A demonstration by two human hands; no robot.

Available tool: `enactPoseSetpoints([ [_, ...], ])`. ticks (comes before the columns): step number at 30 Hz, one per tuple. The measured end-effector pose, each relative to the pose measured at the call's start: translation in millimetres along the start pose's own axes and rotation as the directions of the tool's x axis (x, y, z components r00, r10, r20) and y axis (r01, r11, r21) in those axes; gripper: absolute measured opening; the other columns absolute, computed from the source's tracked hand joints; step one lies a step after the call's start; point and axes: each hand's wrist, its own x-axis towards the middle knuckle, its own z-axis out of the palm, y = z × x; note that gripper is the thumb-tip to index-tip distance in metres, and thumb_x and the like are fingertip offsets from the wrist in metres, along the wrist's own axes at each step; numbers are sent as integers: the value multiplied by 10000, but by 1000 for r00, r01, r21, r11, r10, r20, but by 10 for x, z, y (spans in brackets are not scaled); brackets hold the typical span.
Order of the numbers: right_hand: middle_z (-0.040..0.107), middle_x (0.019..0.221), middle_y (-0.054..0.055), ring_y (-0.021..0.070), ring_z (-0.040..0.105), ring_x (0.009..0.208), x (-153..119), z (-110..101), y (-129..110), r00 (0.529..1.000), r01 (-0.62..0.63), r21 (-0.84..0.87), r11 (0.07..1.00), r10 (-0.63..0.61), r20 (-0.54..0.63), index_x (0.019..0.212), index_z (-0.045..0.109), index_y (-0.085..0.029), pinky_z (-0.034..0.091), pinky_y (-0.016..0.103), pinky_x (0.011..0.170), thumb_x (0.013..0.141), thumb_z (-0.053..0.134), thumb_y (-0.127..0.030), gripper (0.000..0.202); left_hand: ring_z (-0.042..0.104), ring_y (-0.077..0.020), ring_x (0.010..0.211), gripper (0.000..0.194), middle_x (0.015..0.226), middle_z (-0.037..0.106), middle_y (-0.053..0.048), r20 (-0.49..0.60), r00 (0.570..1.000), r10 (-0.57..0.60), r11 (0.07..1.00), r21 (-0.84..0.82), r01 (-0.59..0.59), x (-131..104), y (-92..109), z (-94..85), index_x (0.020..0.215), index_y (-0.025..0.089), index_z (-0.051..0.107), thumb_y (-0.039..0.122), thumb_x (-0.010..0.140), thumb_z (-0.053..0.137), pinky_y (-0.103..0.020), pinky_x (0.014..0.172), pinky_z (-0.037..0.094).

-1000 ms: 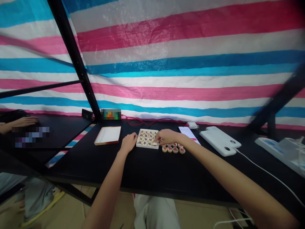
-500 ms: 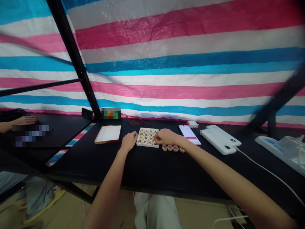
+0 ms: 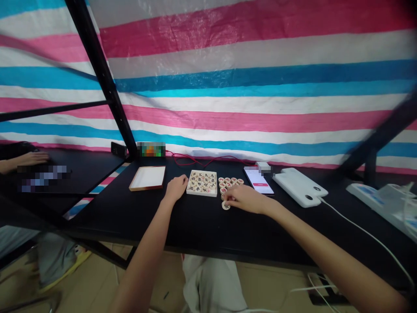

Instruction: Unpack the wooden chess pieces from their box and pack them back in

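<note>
A white box [image 3: 202, 194] filled with round black-character chess pieces lies on the black table. Just left of it, my left hand [image 3: 176, 188] rests with its fingers curled together; whether anything is in them is hidden. To the box's right, red-character pieces [image 3: 228, 184] lie in rows, partly covered by my right hand [image 3: 243, 198]. The fingertips of that hand pinch a black-character piece [image 3: 226, 205] at the near end of the rows. Farther left lies an open box lid [image 3: 148, 178], white inside with a brown rim.
A phone [image 3: 259, 180] lies behind my right hand. Beyond it are a white device [image 3: 299, 188] with a cable and a power strip [image 3: 374, 202]. Red wires run along the back. At far left another person's hand [image 3: 36, 158] rests on a neighbouring table.
My right hand has moved from the box to the right and nearer me, with a black-character piece at its fingertips. More red-character pieces are uncovered. My left hand stays beside the box.
</note>
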Motion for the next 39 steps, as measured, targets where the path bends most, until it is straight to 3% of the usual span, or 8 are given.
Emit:
enactPoseSetpoints([
  [7,613,872,65,183,534,860,-58,183,-74,988,-89,-228,970,58,-141,896,593,-195,333,286,757,839,409,-339,241,570,-185,796,346,873,632,-39,-24,1000,16,1000,20,-15,0,-15,22,914,236,562,406,854,266,-241,623,362],
  [11,611,882,71,198,530,873,-97,267,-79,981,-103,-276,956,51,-189,952,581,-201,324,316,779,844,409,-328,240,569,-181,802,353,877,633,-45,-24,1000,13,1000,21,-13,2,-23,30,922,229,562,412,854,268,-238,636,359],
  [18,617,872,59,187,536,854,-107,319,-27,979,-85,-248,965,35,-200,965,584,-211,336,305,763,859,383,-331,257,568,-180,779,364,862,630,-48,-26,999,29,1000,9,-29,13,-46,41,910,231,560,417,856,252,-243,630,356],
  [27,618,832,42,177,546,817,-171,307,-84,957,-183,-228,956,120,-266,905,579,-217,351,278,709,829,447,-338,194,565,-172,807,355,872,628,-46,1,1000,2,1000,10,-2,13,-23,21,919,224,565,421,851,276,-227,634,357],
  [34,629,773,19,146,561,719,-206,226,-84,967,-199,-79,977,183,-177,790,594,-208,351,243,643,848,392,-340,248,566,-177,787,356,865,630,-46,-14,1000,24,1000,13,-24,12,-30,13,915,228,564,422,849,274,-231,615,351],
  [39,607,664,22,149,549,638,-200,219,-88,950,-285,-157,945,256,-181,703,580,-197,309,247,576,804,453,-409,267,564,-173,788,354,855,630,-41,-3,1000,9,1000,-9,-9,8,-12,-2,908,224,568,418,847,279,-226,609,347],
])
